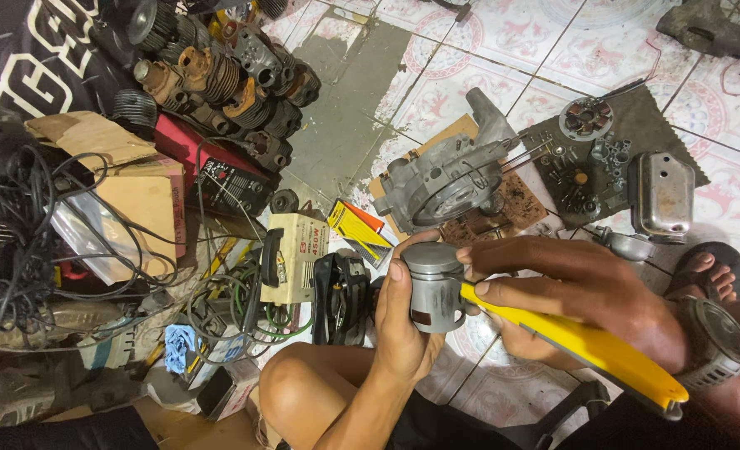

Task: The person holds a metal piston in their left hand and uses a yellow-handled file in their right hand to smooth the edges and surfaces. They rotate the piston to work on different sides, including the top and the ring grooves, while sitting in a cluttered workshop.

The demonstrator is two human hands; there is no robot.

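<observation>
Centre frame, the left hand is clamped around a grey piston, steadying it; the right hand grips a yellow-handled tool against its side.

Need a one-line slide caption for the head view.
Left hand holds a grey piston; right hand works it with a yellow-handled tool.

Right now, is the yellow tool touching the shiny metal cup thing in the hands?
Touching. The head view shows the tip of the yellow-handled tool meeting the side of the silver piston, with no gap, while the left hand grips the piston.
</observation>
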